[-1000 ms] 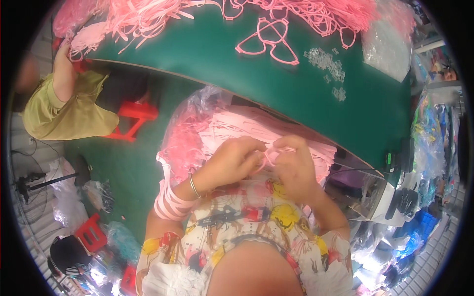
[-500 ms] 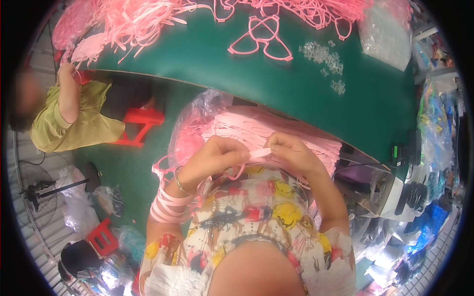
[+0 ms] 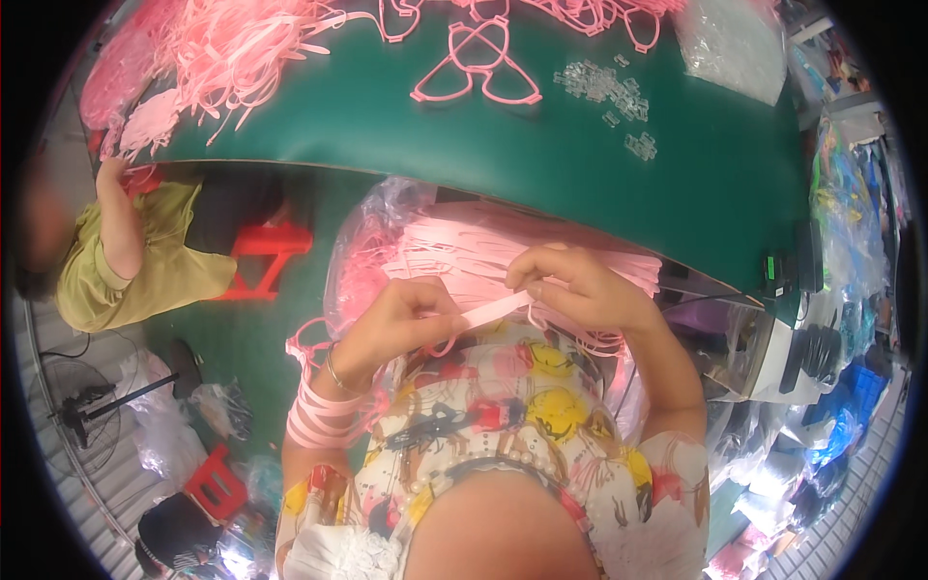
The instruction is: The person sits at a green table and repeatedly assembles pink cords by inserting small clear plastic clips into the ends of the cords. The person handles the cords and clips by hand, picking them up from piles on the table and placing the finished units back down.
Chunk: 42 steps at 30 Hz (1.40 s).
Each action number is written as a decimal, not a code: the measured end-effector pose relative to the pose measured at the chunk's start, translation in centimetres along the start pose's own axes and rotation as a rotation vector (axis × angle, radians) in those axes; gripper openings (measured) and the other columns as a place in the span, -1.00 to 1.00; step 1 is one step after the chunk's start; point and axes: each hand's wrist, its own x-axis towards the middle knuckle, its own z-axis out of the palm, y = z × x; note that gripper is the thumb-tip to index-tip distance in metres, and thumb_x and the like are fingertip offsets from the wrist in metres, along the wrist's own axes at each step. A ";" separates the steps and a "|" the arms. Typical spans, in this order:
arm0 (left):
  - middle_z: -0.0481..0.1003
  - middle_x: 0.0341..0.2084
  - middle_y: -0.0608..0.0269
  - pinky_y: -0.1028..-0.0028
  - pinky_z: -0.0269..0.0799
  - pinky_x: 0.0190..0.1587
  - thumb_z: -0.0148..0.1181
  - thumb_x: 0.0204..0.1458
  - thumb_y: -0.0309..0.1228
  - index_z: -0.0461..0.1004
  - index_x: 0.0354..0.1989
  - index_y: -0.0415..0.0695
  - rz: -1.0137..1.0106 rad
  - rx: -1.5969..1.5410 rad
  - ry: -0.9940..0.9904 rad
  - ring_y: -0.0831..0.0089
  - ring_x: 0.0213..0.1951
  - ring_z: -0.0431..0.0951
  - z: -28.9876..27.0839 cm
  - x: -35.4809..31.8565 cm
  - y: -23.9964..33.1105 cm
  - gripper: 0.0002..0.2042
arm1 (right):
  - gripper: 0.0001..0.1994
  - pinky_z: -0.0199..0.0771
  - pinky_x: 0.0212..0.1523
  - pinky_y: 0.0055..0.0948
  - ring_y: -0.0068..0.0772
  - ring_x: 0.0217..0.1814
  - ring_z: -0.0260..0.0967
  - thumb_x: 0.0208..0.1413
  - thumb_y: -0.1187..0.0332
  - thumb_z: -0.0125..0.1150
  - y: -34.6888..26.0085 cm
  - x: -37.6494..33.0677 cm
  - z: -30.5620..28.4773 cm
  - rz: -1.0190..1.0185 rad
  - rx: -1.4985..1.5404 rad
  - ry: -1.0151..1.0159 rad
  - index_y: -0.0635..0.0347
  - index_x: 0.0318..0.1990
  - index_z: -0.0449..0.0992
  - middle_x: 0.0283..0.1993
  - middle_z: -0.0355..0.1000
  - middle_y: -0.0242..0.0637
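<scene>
A pink strap point(image 3: 496, 310) stretches between my two hands above my lap. My left hand point(image 3: 411, 314) pinches one end of it, and my right hand point(image 3: 572, 286) grips the other with thumb and fingers. Several pink straps point(image 3: 324, 416) are looped round my left forearm, with a tangle of pink loops near the wrist. Just beyond my hands lies a thick pile of flat pink straps point(image 3: 464, 246), partly covered by my hands. Whatever the fingertips cover on the strap is hidden.
Across the front stands a green table point(image 3: 387, 135). It bears tangled pink straps point(image 3: 237, 58), a crossed pink strap piece point(image 3: 478, 63), small clear clips point(image 3: 604, 89) and a clear plastic bag point(image 3: 735, 48). A co-worker in a green shirt point(image 3: 145, 256) sits left beside a red stool point(image 3: 271, 259).
My hands have drawn apart, so a longer stretch of the pink strap shows between them. The left hand moved left and slightly nearer. The whole view has shifted a little.
</scene>
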 end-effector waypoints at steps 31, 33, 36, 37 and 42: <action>0.37 -0.44 0.30 0.59 0.40 -0.40 0.18 -0.02 -0.55 0.53 -0.45 -0.30 0.143 -0.166 -0.094 0.60 -0.44 0.45 1.7 1.1 0.0 -0.93 | -0.87 0.30 -0.10 -0.25 -0.15 -0.21 0.38 -0.06 0.40 0.22 -0.1 -0.1 -1.3 -0.077 -0.478 0.261 0.13 -0.31 0.51 -0.31 0.47 -0.25; 0.40 -0.45 0.27 0.58 0.36 -0.37 0.18 -0.06 -0.59 0.56 -0.45 -0.30 0.182 -0.131 -0.083 0.59 -0.41 0.43 2.0 1.2 0.2 -0.95 | -0.91 0.33 -0.19 -0.22 -0.13 -0.26 0.39 -0.05 0.42 0.20 0.1 0.9 -4.8 -0.141 -0.800 0.576 0.14 -0.34 0.52 -0.30 0.49 -0.24; 0.39 -0.47 0.29 0.60 0.34 -0.41 0.19 -0.06 -0.58 0.56 -0.45 -0.30 0.139 -0.124 -0.102 0.62 -0.46 0.41 2.6 1.6 0.4 -0.95 | -0.88 0.17 -0.13 -0.22 -0.26 -0.19 0.35 -0.03 0.34 0.25 1.8 2.8 -9.0 0.124 -1.155 0.832 0.11 -0.31 0.55 -0.32 0.47 -0.33; 0.39 -0.48 0.30 0.60 0.33 -0.42 0.20 -0.05 -0.58 0.56 -0.45 -0.30 0.214 -0.067 -0.093 0.62 -0.47 0.41 2.8 1.8 0.4 -0.95 | -0.87 0.17 -0.13 -0.22 -0.26 -0.18 0.35 -0.03 0.34 0.25 2.7 3.2 -9.7 0.116 -1.229 0.820 0.10 -0.31 0.55 -0.31 0.47 -0.33; 0.39 -0.49 0.31 0.61 0.33 -0.46 0.20 -0.04 -0.55 0.55 -0.46 -0.29 0.300 -0.011 -0.099 0.65 -0.49 0.41 3.1 2.1 0.3 -0.94 | -0.83 0.19 -0.12 -0.21 -0.22 -0.14 0.34 -0.04 0.30 0.27 4.8 4.6 -11.0 0.147 -1.414 0.750 0.09 -0.28 0.56 -0.24 0.47 -0.34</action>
